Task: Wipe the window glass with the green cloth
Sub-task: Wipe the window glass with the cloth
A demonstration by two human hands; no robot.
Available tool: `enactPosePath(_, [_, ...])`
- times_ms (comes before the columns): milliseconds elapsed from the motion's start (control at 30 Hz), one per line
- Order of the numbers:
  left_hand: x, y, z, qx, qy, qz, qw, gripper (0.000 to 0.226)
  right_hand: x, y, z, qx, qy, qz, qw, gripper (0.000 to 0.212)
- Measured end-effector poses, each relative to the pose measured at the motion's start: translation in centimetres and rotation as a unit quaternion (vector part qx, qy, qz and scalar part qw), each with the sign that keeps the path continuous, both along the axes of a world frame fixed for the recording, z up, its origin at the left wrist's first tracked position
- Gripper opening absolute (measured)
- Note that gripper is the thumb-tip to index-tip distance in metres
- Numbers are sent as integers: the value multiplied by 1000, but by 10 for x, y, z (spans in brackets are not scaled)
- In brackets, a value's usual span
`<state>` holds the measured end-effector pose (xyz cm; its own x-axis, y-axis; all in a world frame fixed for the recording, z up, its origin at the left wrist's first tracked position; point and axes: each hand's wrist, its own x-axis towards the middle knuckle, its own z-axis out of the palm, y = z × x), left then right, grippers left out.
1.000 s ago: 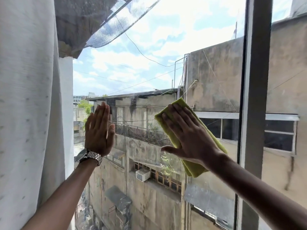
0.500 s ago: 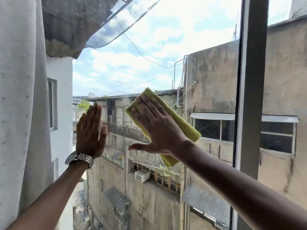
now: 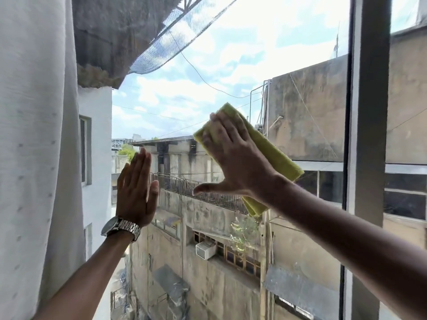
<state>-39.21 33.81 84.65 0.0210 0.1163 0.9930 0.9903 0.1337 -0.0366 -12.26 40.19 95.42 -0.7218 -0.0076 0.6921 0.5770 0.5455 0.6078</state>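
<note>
A folded green cloth [image 3: 275, 155] lies flat against the window glass [image 3: 231, 65], near the middle of the pane. My right hand [image 3: 233, 158] presses on the cloth with fingers spread and the thumb stretched out to the left, covering much of it. My left hand [image 3: 136, 190] rests flat on the glass lower left, fingers together and pointing up, holding nothing. A metal watch [image 3: 121, 228] sits on that wrist.
A white curtain [image 3: 34, 158] hangs along the left edge. A grey vertical window frame [image 3: 367, 135] stands at the right, with another pane beyond it. Outside are concrete buildings, wires and netting.
My right hand has slid the cloth to the left and then upward across the glass. My left hand stays flat on the glass.
</note>
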Motion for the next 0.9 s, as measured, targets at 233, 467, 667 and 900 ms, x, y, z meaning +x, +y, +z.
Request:
enactPosePath(233, [2, -1, 2, -4, -7, 9, 1000, 63, -41, -18, -61, -3, -91, 18, 996, 128])
enactPosePath(467, [7, -6, 3, -22, -28, 4, 999, 64, 33, 12, -122, 45, -245, 9, 968, 120])
enactPosePath(667, [6, -5, 3, -20, -30, -9, 999, 63, 18, 18, -3, 42, -56, 41, 997, 102])
enactPosePath(900, [1, -4, 3, -12, -24, -13, 1000, 60, -41, -8, -14, 4, -28, 91, 995, 102])
